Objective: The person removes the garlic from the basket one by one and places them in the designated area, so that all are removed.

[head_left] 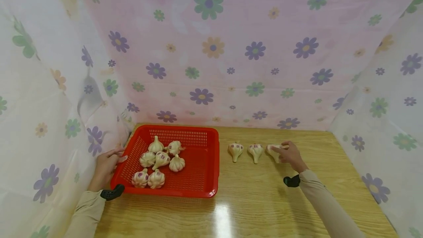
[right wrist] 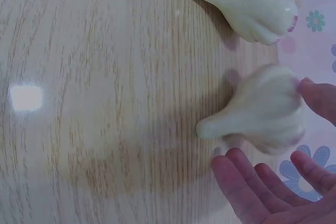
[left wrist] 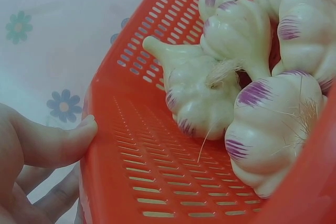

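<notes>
At the left end of a red plastic basket (head_left: 213,164), my left hand (head_left: 105,166) holds the rim, its thumb (left wrist: 71,140) on the edge and the other fingers outside the wall. Several white garlic bulbs with purple streaks, such as this garlic bulb (head_left: 161,160), lie in the basket's left half. To the right, three garlic bulbs form a row on the table. My right hand (head_left: 292,157) is at the rightmost garlic bulb (right wrist: 268,108), which looks blurred. Its thumb tip meets the root end, while the other fingers spread out beside the bulb, apart from it.
The middle garlic bulb (head_left: 256,152) and the left garlic bulb (head_left: 235,151) lie with stems toward me. Beneath everything is a wood-grain table (head_left: 251,201). A flowered cloth (head_left: 231,47) hangs at the back and both sides. A black wrist device (head_left: 112,193) is strapped at the left sleeve.
</notes>
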